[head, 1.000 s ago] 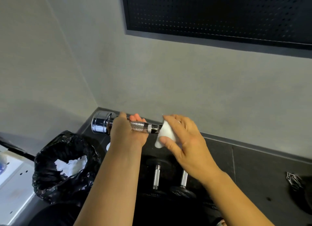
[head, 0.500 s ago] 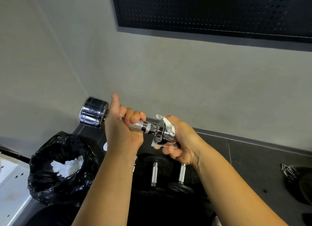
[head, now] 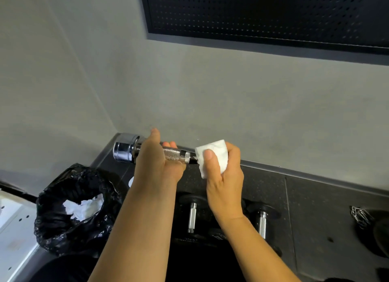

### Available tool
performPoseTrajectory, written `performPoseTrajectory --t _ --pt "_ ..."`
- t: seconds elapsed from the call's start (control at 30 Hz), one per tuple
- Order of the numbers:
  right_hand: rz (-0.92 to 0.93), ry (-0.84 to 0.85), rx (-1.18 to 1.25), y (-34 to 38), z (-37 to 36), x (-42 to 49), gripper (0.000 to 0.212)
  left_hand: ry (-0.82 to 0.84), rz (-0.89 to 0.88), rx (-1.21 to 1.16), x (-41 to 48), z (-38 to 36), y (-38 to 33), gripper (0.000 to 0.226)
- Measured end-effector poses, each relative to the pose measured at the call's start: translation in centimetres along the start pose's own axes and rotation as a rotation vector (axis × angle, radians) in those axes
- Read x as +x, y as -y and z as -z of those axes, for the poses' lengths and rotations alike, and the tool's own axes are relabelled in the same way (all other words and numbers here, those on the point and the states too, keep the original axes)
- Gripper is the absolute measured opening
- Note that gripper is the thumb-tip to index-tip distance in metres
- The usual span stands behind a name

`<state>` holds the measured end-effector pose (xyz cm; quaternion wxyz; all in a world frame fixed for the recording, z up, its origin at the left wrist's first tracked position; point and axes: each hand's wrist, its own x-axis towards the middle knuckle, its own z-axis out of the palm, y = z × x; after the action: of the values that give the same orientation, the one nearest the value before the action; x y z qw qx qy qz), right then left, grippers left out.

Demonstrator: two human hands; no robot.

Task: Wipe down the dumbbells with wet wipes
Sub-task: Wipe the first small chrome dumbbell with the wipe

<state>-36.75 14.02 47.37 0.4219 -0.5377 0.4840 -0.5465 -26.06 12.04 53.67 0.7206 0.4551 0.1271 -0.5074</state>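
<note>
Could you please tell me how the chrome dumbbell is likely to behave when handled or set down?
The chrome dumbbell looks like solid metal, so probably heavy for its size and rigid. Its round polished end would likely roll on the floor and feel slippery; the knurled bar in the left hand should give surer hold.

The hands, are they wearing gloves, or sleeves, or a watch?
No. The left hand and right hand are bare: no gloves, rings or watch show. The left forearm and right forearm are bare too, no sleeves up to the picture's edge.
</note>
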Motion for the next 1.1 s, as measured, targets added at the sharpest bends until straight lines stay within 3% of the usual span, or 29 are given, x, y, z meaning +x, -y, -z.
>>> performPoseTrajectory --t 0.1,0.2,0.33,0.47,0.57,0.63,0.73,0.87,1.0,1.1 --pt "0.098 0.017 -0.128 -1.0 0.6 0.1 0.04 0.003 0.063 0.003 0.1 0.2 0.1 0.018" --pt "0.051 0.029 -0.102 -0.4 0.9 0.3 0.03 0.069 0.063 -0.024 0.3 0.7 0.8 0.02" --pt "-0.343 0.129 0.147 1.3 1.1 1.5 0.035 0.267 -0.051 -0.074 0.3 1.2 0.9 0.045" --pt "-0.874 0.504 0.419 2.4 2.2 2.8 0.03 0.473 -0.116 0.011 0.0 1.4 -0.2 0.054" --pt "-1.014 0.769 0.48 1.9 2.5 3.4 0.039 0.589 -0.137 0.096 0.1 1.5 -0.8 0.055" --pt "-1.033 0.789 0.468 1.7 2.4 3.6 0.041 0.566 -0.137 0.09 0.0 1.4 -0.9 0.054" --pt "-0.963 0.593 0.547 2.3 1.8 3.2 0.028 0.395 -0.139 0.031 -0.1 1.0 -0.7 0.053" --pt "-0.595 0.25 0.307 2.6 0.5 1.9 0.029 0.219 -0.137 -0.024 0.3 0.8 -0.4 0.034" --pt "-0.118 0.153 0.037 2.2 0.1 0.9 0.029 0.12 -0.037 -0.003 0.1 1.0 -0.7 0.022" --pt "0.115 0.15 -0.118 1.2 0.3 0.6 0.033 0.07 0.005 -0.018 0.4 1.4 -0.9 0.014"
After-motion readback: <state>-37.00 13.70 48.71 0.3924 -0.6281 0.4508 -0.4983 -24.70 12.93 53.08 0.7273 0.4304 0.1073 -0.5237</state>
